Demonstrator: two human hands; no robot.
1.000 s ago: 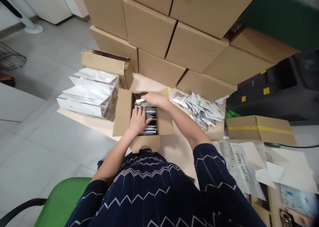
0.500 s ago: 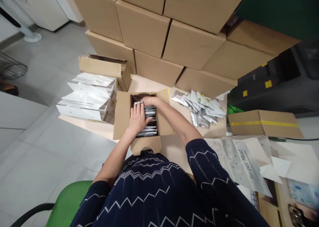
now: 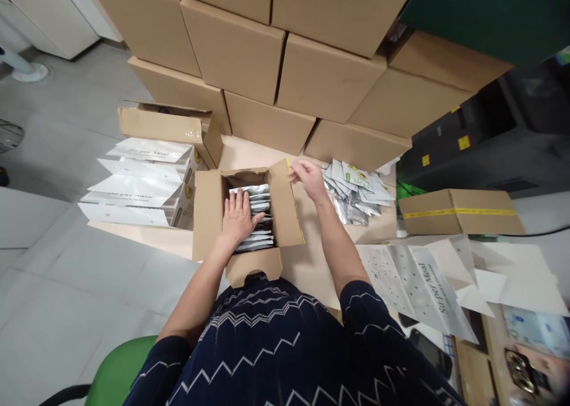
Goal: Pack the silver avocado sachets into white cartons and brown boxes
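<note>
An open cardboard box stands on the table in front of me, its flaps folded outward. Inside it, silver-white pouches are packed upright in a row. My left hand lies on top of these pouches, fingers stretched out and thumb apart, gripping nothing. Above the box's right flap hovers my right hand, fingers loosely bent and apart, with nothing visible in them. Just to its right is a loose pile of similar pouches.
Stacked cartons form a wall behind the table. White printed boxes and an opened carton stand left. At right are a flattened carton, printed white sheets and a black machine. A green chair is at lower left.
My right hand has come up out of the box and moved right, past the flap towards the pouch pile. My left hand stays on the pouches. The view has shifted slightly.
</note>
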